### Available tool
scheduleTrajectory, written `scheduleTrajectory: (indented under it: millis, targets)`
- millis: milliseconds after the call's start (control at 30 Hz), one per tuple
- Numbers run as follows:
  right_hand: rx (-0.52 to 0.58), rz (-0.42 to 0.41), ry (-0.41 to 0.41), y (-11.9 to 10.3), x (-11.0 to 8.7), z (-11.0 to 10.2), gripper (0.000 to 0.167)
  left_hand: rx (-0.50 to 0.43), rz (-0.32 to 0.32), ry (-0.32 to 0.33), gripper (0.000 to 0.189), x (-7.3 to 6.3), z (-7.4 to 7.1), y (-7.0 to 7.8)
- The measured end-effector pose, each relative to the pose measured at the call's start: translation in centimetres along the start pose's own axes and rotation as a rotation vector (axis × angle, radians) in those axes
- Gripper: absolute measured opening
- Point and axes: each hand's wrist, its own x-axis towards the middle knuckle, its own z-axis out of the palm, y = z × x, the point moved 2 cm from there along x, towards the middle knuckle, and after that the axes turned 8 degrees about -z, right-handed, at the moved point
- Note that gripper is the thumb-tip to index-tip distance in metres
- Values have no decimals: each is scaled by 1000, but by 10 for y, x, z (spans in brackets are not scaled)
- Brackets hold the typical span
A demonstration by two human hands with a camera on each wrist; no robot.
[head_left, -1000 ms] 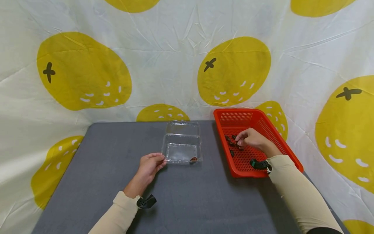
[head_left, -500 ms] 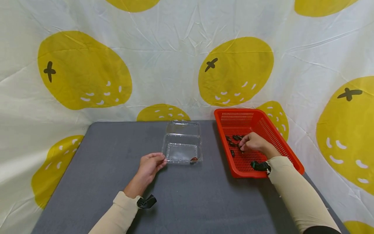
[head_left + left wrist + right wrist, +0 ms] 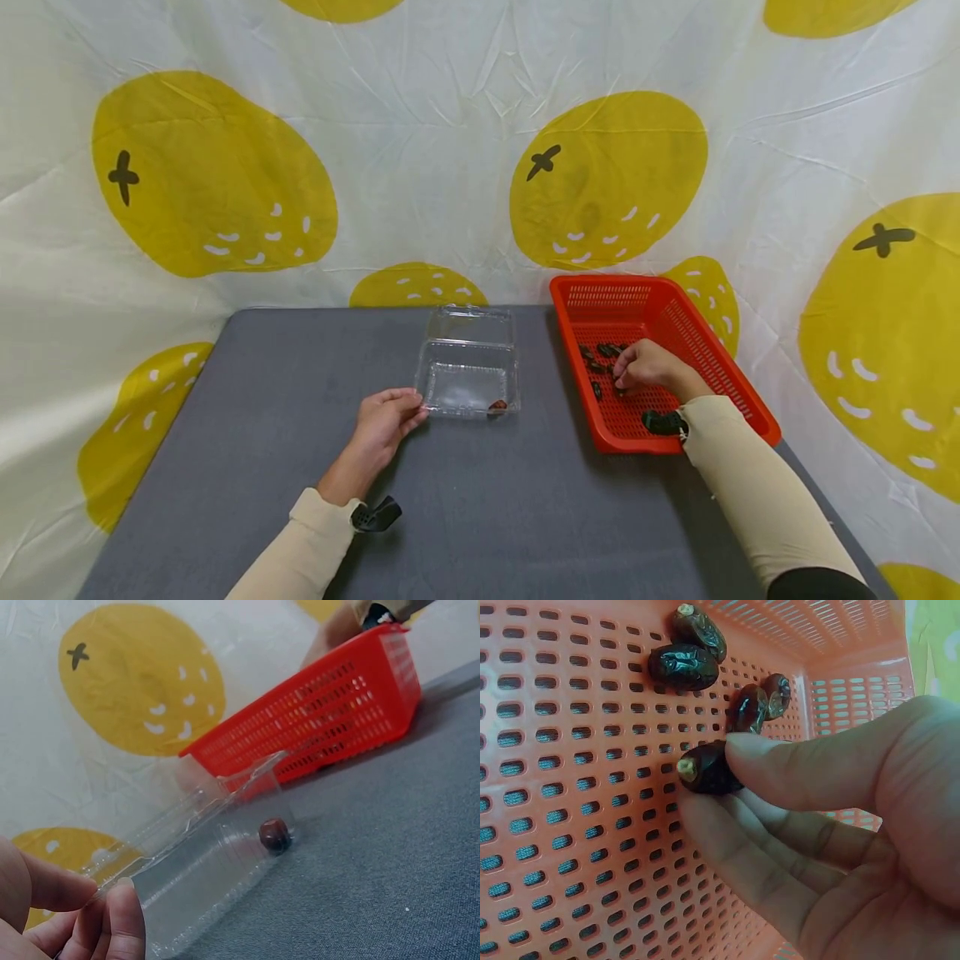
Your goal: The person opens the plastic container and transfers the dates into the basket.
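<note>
In the right wrist view my right hand (image 3: 817,810) pinches a dark date (image 3: 709,769) between thumb and fingers, inside the red plastic basket (image 3: 705,337). Several other dates (image 3: 684,667) lie on the basket's perforated floor beyond the fingers. My left hand (image 3: 384,425) grips the near left corner of a clear plastic box (image 3: 467,383) between thumb and fingers. The box's lid (image 3: 471,325) stands open at the back. One reddish-brown date (image 3: 274,835) sits in the box's near right corner.
Both the box and the basket stand on a grey table (image 3: 480,508), the basket to the right of the box. Behind the table hangs a white cloth (image 3: 420,167) printed with yellow fruit. Black straps (image 3: 377,515) are on both wrists.
My right hand has shifted slightly right and toward me within the basket, uncovering dates at its left, then stayed nearly still. The left hand keeps its grip on the box.
</note>
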Motion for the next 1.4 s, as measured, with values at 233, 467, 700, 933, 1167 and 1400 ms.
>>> scheduleTrajectory:
  millis: [233, 467, 700, 933, 1167, 1400]
  targets:
    - [-10, -9, 76, -13, -8, -6, 20, -10, 4, -5, 27, -2, 2, 0]
    - [56, -89, 90, -49, -10, -11, 30, -13, 17, -1, 25, -2, 0, 1]
    - [136, -158, 54, -86, -4, -2, 25, -13, 25, 21, 30, -3, -2, 1]
    - [157, -217, 17, -114, -5, 7, 25, -10, 30, 5, 24, -4, 3, -1]
    - [123, -287, -33, -138, 8, 27, 18, -5, 52, 17, 25, -4, -1, 2]
    - [115, -350, -109, -149, 21, 53, 13, -10, 51, 12, 26, -4, 1, -5]
